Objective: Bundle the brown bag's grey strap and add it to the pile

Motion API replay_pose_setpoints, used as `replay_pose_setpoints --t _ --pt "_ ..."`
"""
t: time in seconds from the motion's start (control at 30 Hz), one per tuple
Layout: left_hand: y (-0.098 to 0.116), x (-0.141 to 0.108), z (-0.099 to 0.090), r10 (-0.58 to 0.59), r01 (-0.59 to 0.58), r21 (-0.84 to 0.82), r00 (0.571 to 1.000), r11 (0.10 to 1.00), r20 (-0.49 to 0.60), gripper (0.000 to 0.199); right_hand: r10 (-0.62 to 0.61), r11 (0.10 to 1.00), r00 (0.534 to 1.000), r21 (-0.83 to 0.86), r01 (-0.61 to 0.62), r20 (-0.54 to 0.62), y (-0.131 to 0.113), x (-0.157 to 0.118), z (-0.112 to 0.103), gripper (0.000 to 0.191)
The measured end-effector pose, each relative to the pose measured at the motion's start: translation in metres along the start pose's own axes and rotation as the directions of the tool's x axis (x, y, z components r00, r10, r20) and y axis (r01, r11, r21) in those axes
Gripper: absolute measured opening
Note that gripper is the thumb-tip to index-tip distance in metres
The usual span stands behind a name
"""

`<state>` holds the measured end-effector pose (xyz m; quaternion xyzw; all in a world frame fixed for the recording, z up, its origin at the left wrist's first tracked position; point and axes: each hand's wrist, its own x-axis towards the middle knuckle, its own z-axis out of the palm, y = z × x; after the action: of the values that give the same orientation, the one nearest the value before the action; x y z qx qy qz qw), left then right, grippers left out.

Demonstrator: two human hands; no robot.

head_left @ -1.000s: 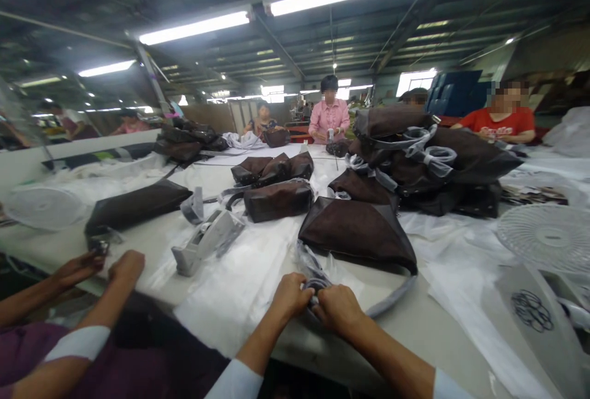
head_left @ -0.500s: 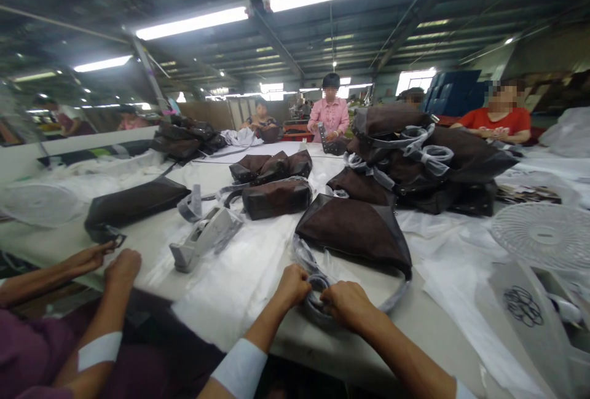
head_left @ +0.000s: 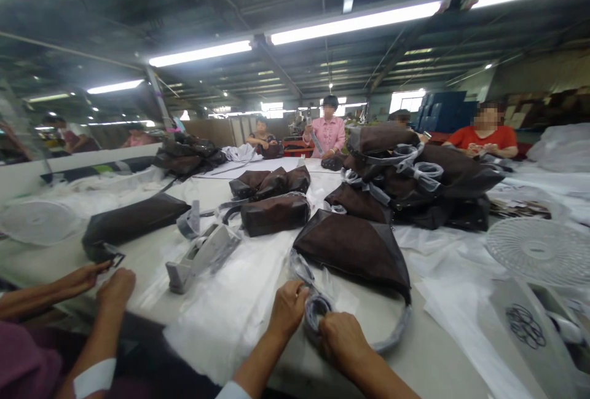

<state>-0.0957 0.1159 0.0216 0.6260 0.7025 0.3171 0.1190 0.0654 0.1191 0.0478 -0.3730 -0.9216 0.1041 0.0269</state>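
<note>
A dark brown handbag (head_left: 353, 251) lies on the table in front of me, its long strap looping toward me in clear plastic wrap. Part of that strap is rolled into a coil (head_left: 316, 312) between my hands. My left hand (head_left: 288, 307) is closed at the coil's upper left, its fingertips pinching the wrapped strap. Around the coil's right side my right hand (head_left: 343, 337) is closed, with its fingers partly hidden. The strap (head_left: 396, 331) runs from behind my right hand up to the bag's right corner.
Left of me, a co-worker's hands (head_left: 108, 279) work at another bag (head_left: 133, 221). A grey tape dispenser (head_left: 203, 257) stands on the table; another dispenser (head_left: 530, 319) is at right. Bags are piled (head_left: 428, 171) behind mine. A white plastic basket (head_left: 537, 250) stands right. People sit and stand opposite.
My view has tilted up slightly, so the table sits lower. The strap coil now stands more upright, with my hands still on it. A person in pink opposite has raised a hand.
</note>
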Motion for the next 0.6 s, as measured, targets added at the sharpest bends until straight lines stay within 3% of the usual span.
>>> replay_pose_setpoints --t 0.07,0.13,0.27,0.37,0.47,0.6 --pt "-0.013 0.002 -0.003 0.123 -0.123 0.067 0.992 0.990 0.008 0.047 0.019 1.000 1.000 -0.005 -0.019 -0.003 0.005 -0.006 -0.002 0.017" --pt "-0.024 0.008 -0.004 0.197 -0.208 0.141 0.977 0.968 0.087 0.053 0.026 1.000 1.000 0.007 -0.025 -0.015 0.011 -0.014 -0.013 0.014" --pt "-0.030 0.019 -0.002 0.224 -0.250 0.233 0.966 0.940 0.133 0.034 -0.017 0.997 0.988 0.069 0.028 -0.150 0.032 -0.016 -0.054 0.009" --pt "-0.024 0.021 -0.001 0.298 -0.327 0.235 0.943 0.915 0.151 0.032 -0.057 0.998 0.966 -0.018 0.055 -0.250 0.051 0.015 -0.073 0.011" --pt "-0.020 0.020 0.002 0.428 -0.459 0.181 0.885 0.870 0.186 0.030 -0.071 0.994 0.978 -0.096 0.053 -0.196 0.061 0.058 -0.063 0.015" --pt "-0.019 0.017 0.006 0.551 -0.569 0.162 0.822 0.806 0.147 0.028 -0.197 0.980 0.975 -0.043 0.194 -0.098 0.058 0.089 -0.031 0.018"
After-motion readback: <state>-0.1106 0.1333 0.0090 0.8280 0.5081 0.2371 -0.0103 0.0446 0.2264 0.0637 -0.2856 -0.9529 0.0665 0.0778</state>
